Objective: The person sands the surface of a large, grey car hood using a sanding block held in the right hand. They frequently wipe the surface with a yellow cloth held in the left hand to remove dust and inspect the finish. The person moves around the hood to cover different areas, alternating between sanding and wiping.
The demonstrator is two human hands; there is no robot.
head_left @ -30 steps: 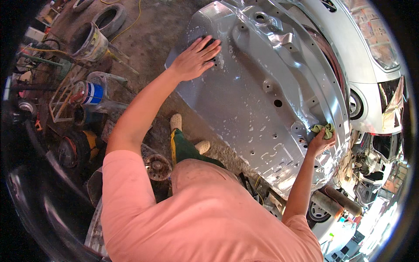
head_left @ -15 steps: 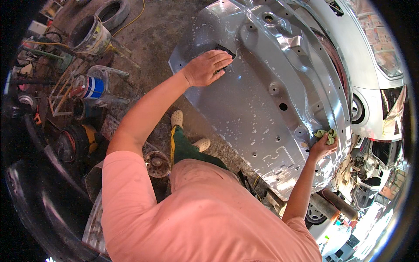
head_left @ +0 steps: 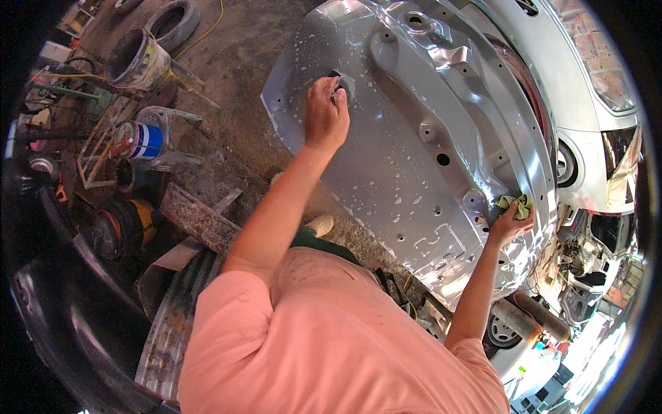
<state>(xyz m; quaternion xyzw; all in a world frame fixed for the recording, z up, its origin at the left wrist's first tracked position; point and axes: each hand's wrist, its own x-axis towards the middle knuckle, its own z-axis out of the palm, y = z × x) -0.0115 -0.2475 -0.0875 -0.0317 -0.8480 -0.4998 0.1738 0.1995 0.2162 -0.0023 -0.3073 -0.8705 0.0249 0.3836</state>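
Note:
A large silver-grey car panel (head_left: pixel 386 165), pressed with ridges and holes and dotted with water drops, lies in front of me. Toward its far left part, my left hand (head_left: pixel 327 114) is closed on a sheet of dark sandpaper (head_left: pixel 347 88). The sheet looks bent up, its grey face showing beside my fingers. At the panel's right side, my right hand (head_left: pixel 509 226) grips a crumpled yellow-green cloth (head_left: pixel 516 205), resting against the ridged edge. My fingertips on the cloth are partly hidden by it.
On the left stand a dirty bucket (head_left: pixel 138 62), a tyre (head_left: pixel 172 24) and a blue-and-white can (head_left: pixel 146 141) on a plastic stool. A black car part (head_left: pixel 62 310) curves along the lower left. Beyond the panel is a white car (head_left: pixel 586 159).
My left hand has turned and lifted the sandpaper, which was flat on the panel under my palm, and has shifted slightly left. My right hand stays with the cloth at the edge.

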